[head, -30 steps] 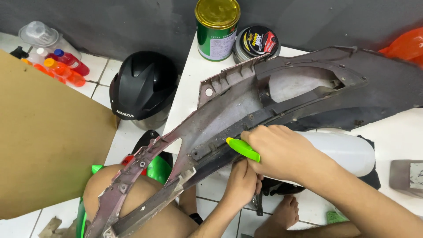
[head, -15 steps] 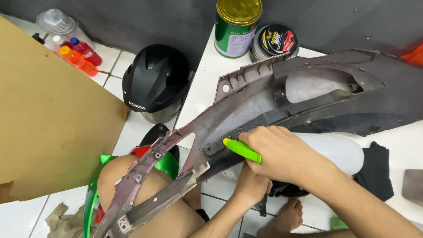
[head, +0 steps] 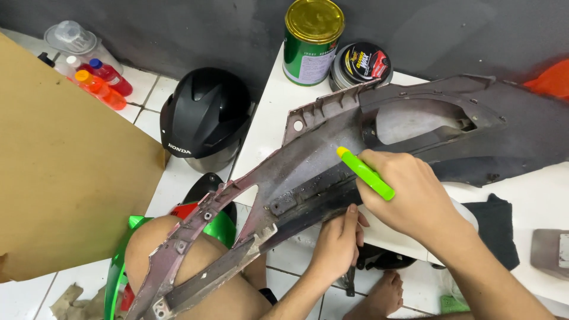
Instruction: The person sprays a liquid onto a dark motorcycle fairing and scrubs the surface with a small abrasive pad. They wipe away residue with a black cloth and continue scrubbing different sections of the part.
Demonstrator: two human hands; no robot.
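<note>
A long dusty grey plastic motorbike body panel (head: 320, 160) lies inside-up across my knee and a white table (head: 533, 201). My right hand (head: 415, 198) is shut on a bright green tool handle (head: 365, 173) whose tip rests on the panel's inner face. Below it, my left hand (head: 338, 243) grips the panel's lower edge from underneath, fingers curled around it. My bare knee (head: 148, 249) supports the panel's narrow end at the lower left.
A black helmet (head: 204, 118) sits on the tiled floor beside a large brown cardboard sheet (head: 65, 172). A green can (head: 312, 41) and a round wax tin (head: 360, 64) stand at the table's back. Coloured bottles (head: 98, 80) are far left; a black cloth (head: 495, 222) lies right.
The view has shifted left and drawn closer. My right hand with the green tool has turned so the tip points up-left onto the panel. My left hand stays under the edge.
</note>
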